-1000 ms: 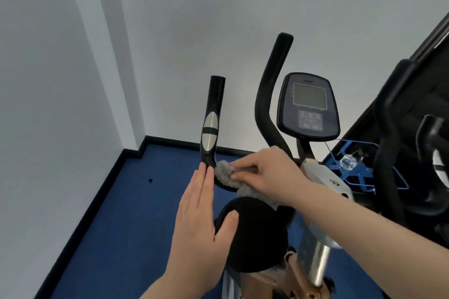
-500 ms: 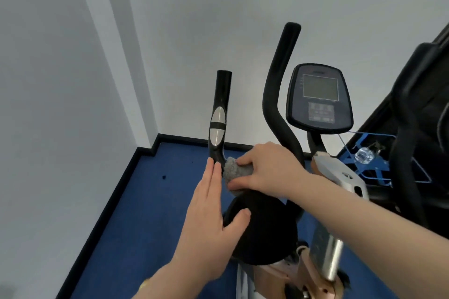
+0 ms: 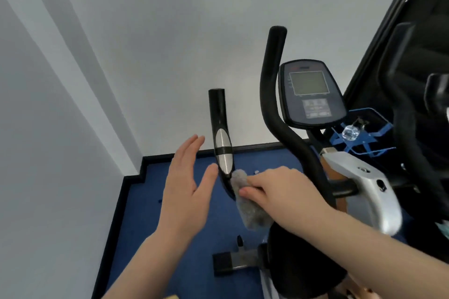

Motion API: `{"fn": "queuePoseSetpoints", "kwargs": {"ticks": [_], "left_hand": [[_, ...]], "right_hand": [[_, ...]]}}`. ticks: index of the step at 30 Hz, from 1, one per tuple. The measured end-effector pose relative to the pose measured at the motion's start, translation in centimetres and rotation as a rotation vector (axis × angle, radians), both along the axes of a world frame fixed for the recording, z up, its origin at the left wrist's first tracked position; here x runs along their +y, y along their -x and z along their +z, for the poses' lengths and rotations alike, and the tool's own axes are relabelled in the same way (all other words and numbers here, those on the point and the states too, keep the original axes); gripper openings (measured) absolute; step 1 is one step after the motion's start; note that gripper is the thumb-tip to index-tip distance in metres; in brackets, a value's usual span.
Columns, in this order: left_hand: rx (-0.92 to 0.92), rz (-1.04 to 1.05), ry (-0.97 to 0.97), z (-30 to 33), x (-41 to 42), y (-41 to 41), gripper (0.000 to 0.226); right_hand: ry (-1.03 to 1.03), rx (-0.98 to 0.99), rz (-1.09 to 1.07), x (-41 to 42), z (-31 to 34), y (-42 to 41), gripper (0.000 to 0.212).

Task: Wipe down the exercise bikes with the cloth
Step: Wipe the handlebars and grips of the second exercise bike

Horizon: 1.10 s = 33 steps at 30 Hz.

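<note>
An exercise bike stands before me with a black left handle (image 3: 220, 128) bearing a silver sensor pad, a taller curved black handlebar (image 3: 274, 94), a grey console (image 3: 309, 93) and a black saddle (image 3: 298, 262) at the bottom. My right hand (image 3: 284, 189) grips a grey fluffy cloth (image 3: 247, 204) and presses it against the lower bend of the left handle. My left hand (image 3: 187, 189) is open with fingers together, just left of that handle, its thumb near the sensor pad but holding nothing.
White walls meet in a corner on the left, with black skirting along the blue carpet (image 3: 155, 226). A blue bottle cage (image 3: 359, 133) holds a clear bottle. Another black machine (image 3: 418, 104) fills the right edge. The bike's pedal (image 3: 233, 260) sticks out low.
The view has shifted, so more floor and the pedal show. My left hand has lifted from beside the saddle to beside the handle. My right hand keeps the cloth on the handle's lower bend.
</note>
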State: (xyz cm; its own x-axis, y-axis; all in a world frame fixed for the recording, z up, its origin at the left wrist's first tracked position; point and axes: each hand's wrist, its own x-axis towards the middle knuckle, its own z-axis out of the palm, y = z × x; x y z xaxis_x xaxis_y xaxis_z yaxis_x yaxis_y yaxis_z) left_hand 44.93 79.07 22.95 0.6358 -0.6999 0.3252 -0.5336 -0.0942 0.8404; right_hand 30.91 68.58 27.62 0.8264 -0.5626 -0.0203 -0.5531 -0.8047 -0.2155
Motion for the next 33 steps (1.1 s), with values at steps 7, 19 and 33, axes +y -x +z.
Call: {"fn": "queuePoseSetpoints", "kwargs": {"ticks": [7,19,33], "left_hand": [[-0.008,-0.185,0.013,0.9,-3.5,-4.6,0.054],[-0.001,-0.425,0.151,3.7,-7.9,-9.7,0.043],[0.129,-0.497,0.193,3.2,-7.9,-9.7,0.043]], "right_hand": [[0.070,-0.030,-0.203,3.4,-0.3,-5.0,0.022],[-0.030,-0.284,-0.554,1.1,1.8,-10.6,0.034],[-0.176,-0.801,-0.570,-1.4,2.3,-12.6,0.012]]}}
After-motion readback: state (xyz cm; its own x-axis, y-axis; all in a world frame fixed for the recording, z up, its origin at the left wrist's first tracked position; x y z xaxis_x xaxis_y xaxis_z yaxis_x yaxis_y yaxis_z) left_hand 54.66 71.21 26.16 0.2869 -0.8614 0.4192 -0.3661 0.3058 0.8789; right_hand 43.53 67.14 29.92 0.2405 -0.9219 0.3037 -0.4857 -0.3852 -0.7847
